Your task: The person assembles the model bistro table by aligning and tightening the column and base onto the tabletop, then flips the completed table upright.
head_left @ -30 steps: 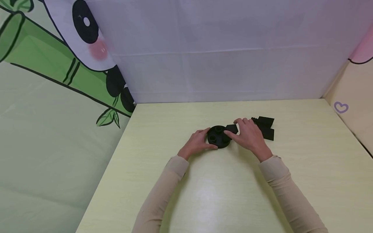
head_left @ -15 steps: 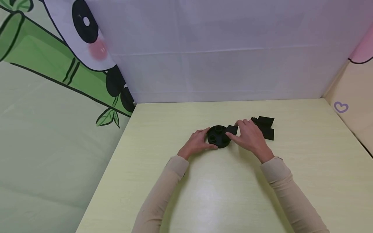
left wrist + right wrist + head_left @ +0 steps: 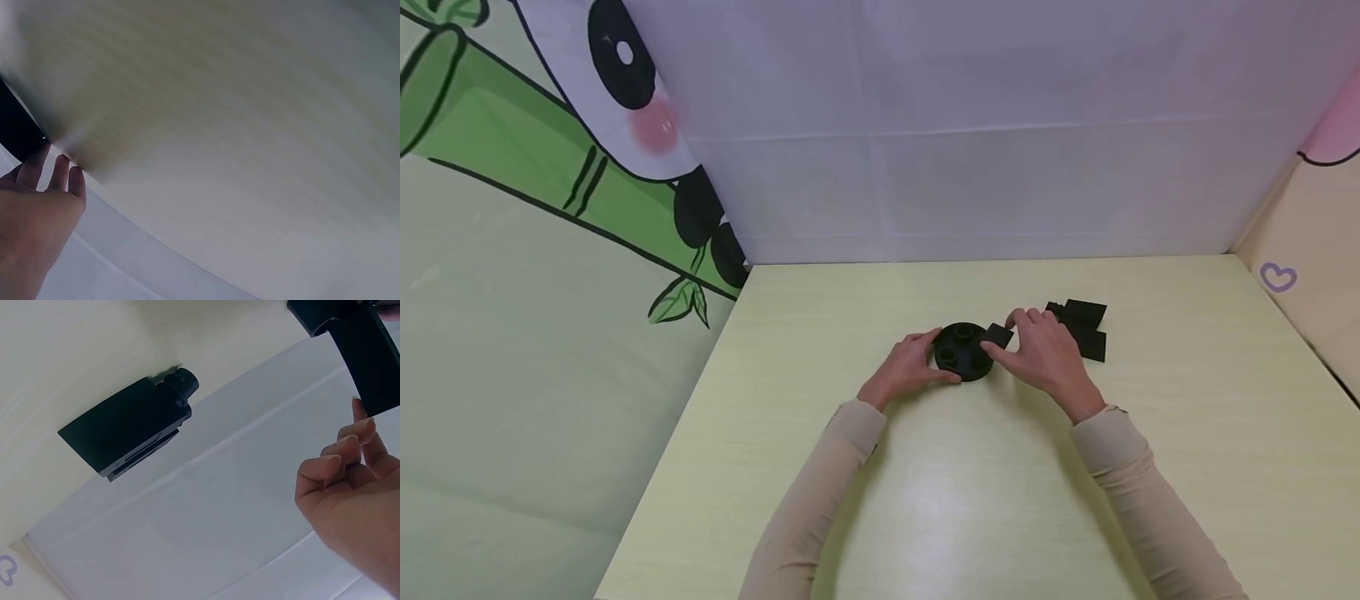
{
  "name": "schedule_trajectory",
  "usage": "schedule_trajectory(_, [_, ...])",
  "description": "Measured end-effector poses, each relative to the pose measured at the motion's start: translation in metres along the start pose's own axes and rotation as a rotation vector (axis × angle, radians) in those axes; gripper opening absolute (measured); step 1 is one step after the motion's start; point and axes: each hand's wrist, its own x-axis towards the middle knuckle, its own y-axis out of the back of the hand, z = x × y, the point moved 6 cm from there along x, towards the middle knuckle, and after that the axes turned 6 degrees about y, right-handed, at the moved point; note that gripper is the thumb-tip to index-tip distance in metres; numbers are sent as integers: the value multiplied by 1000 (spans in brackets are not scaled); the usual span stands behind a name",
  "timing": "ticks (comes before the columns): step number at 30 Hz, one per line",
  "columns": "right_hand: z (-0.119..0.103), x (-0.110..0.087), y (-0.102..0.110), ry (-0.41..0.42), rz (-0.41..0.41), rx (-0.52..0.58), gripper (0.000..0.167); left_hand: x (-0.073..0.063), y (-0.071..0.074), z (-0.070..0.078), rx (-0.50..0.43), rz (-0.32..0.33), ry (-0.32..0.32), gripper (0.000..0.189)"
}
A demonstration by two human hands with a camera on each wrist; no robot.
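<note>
Black round disc with raised rings (image 3: 968, 360), between two hands

Right hand (image 3: 1043, 356), partly spread, pinches a black flat-bladed piece (image 3: 997, 335) at the disc's right edge. Left hand (image 3: 908, 367), half-spread, grips the left rim. Risk, probably: weak bracing lets the disc twist; uneven pinch tilts the blade. Beyond: similar black pieces (image 3: 1086, 321), pale wood-grain tabletop (image 3: 850, 300), lavender cloth wall (image 3: 940, 183).

The head view looks forward and down over the worktop (image 3: 985, 517). Wrist views sit nearer; head and right share the purple heart (image 3: 1278, 272), at three and eight o'clock.
</note>
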Motion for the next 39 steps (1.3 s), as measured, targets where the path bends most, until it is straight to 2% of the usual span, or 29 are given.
schedule_trajectory(15, [-2, 0, 1, 21, 21, -52, 53, 3, 0, 2, 23, 5, 0, 98])
schedule_trajectory(25, [-2, 0, 2, 21, 17, -17, 56, 5, 0, 1, 18, 6, 9, 99])
schedule_trajectory(33, [-4, 1, 0, 104, -54, 0, 52, 6, 0, 2, 20, 3, 18, 98])
schedule_trajectory(39, [-4, 1, -2, 110, -73, -9, 56, 6, -1, 3, 14, 7, 16, 97])
